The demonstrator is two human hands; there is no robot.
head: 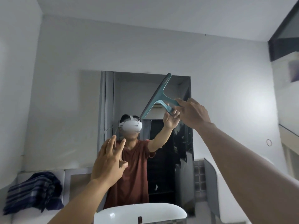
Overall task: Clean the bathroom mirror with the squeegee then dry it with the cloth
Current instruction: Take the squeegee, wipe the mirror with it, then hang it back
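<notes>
A tall rectangular mirror [181,143] hangs on the white wall ahead and reflects a person in a red shirt. My right hand [192,113] is raised to the mirror's upper right and grips the handle of a teal squeegee [159,96]. Its dark blade runs diagonally from the mirror's top edge down to the left, against or very near the glass. My left hand [110,164] hovers in front of the mirror's lower left, fingers spread, holding nothing. A dark blue striped cloth [34,191] lies crumpled on the ledge at the lower left.
A white basin [140,212] sits directly below the mirror at the bottom of the view. A white ledge [68,175] runs along the wall on the left. A window or shelf recess [289,88] is on the right wall.
</notes>
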